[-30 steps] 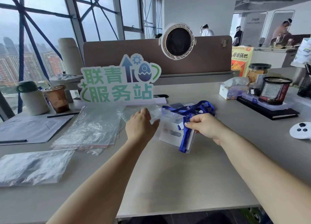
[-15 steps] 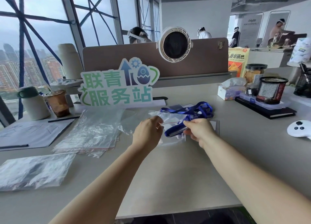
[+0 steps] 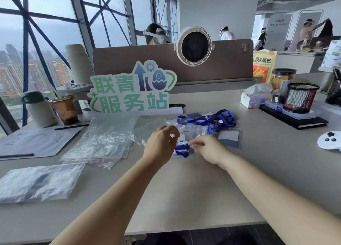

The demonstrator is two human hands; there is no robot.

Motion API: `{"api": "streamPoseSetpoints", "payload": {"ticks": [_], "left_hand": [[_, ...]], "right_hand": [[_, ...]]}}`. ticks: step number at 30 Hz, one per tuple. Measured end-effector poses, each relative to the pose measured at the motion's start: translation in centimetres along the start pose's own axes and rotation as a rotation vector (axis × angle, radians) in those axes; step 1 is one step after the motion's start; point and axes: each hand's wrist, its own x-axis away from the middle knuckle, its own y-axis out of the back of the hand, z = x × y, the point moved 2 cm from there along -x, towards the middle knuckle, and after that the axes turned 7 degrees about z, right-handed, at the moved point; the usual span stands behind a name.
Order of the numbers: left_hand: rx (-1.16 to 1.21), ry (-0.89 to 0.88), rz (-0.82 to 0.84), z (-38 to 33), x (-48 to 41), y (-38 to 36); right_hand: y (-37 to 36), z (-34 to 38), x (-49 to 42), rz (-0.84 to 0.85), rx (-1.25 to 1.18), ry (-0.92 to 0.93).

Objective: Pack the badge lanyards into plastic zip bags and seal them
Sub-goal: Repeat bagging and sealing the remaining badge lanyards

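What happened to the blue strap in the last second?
The folded blue lanyard hung from the right grip over the zip bag; it was turned sideways and now lies lower, between both grips, apparently in the bag. The left grip, earlier resting flat, now pinches the bag's edge. The right grip still pinches at the lanyard's end. The lanyard pile, spare bags and sign stayed put.

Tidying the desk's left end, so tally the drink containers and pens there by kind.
White bottle: 1
Plastic cup: 1
Dark pens: 2
Total: 4
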Motion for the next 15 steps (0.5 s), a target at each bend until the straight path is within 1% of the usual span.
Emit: {"api": "streamPoseSetpoints", "payload": {"ticks": [2,4,7,9,11,13,15], "left_hand": [[-0.032,-0.043,-0.001,0.3,0.4,0.4],[-0.119,-0.092,0.024,0.5,1.1,0.6],[-0.306,-0.113,0.132,0.7,2.3,0.3],[-0.4,-0.1,0.17,0.7,2.8,0.0],[-0.459,-0.094,0.175,0.8,3.0,0.0],[-0.512,-0.091,0.197,0.8,3.0,0.1],[-0.59,-0.091,0.23,0.9,2.9,0.3]], "right_hand": [[1.4,0.0,0.2,-0.074,0.111,0.093],[2.7,-0.3,0.2,-0.167,0.191,0.138],[3.5,-0.9,0.0,-0.268,0.345,0.212],[3.5,-1.0,-0.2,-0.314,0.45,0.27],[3.4,-1.0,-0.7,-0.315,0.537,0.294],[3.4,-0.7,-1.1,-0.277,0.617,0.291],[3.4,-0.3,-1.3,-0.234,0.642,0.288]]}}
